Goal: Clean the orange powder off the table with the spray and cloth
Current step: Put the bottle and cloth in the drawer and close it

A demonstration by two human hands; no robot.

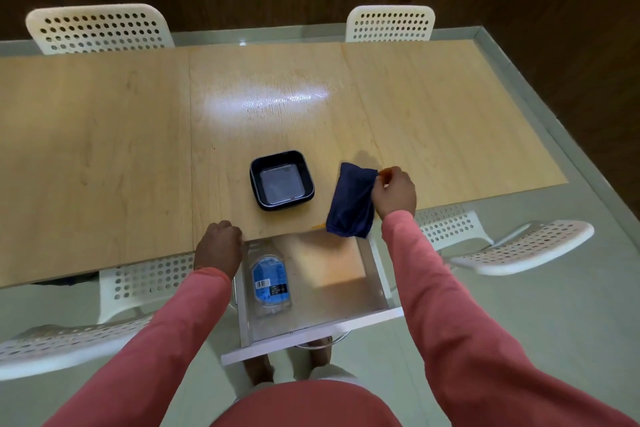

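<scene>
My right hand (394,192) pinches the upper corner of a dark blue cloth (351,201), which hangs just over the table's front edge. Traces of orange powder (318,226) show on the wooden table (104,149) beside the cloth's lower end, and an orange smear (385,171) shows by my fingertips. My left hand (220,246) rests as a fist on the table's front edge, holding nothing. The spray bottle (270,282), clear with a blue label, lies flat in the open drawer (346,317) under the table.
A black square tray (256,180) sits on the table left of the cloth. White perforated chairs stand around: two behind the table (100,28) (391,22), others at my left (69,343) and right (519,246). The drawer front juts toward my legs.
</scene>
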